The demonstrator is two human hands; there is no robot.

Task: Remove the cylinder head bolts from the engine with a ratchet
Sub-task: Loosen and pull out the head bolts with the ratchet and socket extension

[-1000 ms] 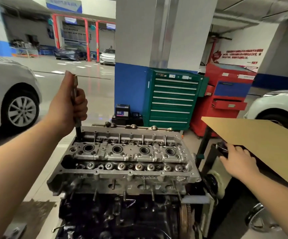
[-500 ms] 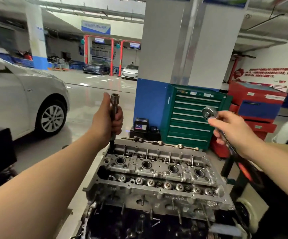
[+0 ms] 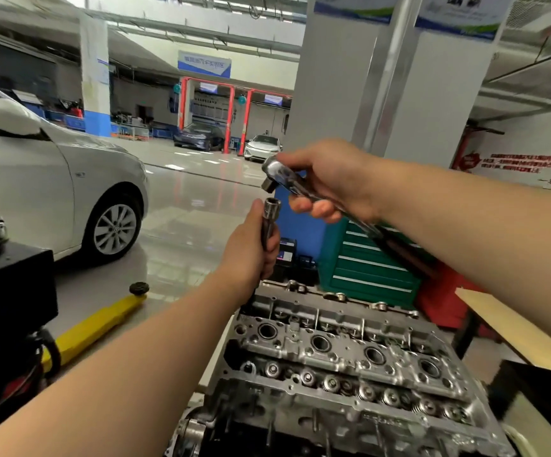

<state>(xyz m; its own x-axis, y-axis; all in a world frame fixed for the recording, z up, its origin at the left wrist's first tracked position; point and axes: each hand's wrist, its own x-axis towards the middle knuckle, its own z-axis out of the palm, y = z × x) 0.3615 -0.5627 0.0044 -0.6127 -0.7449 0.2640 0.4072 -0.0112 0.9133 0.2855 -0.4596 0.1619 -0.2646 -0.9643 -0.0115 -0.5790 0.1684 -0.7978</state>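
Workshop: bare engine (image 3: 350,367), green drawer cabinet (image 3: 366,258)

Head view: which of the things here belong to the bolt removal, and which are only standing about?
For the job: ratchet in right hand; socket extension in left hand; cylinder head.

Standing about: green tool cabinet; silver car; yellow jack handle.
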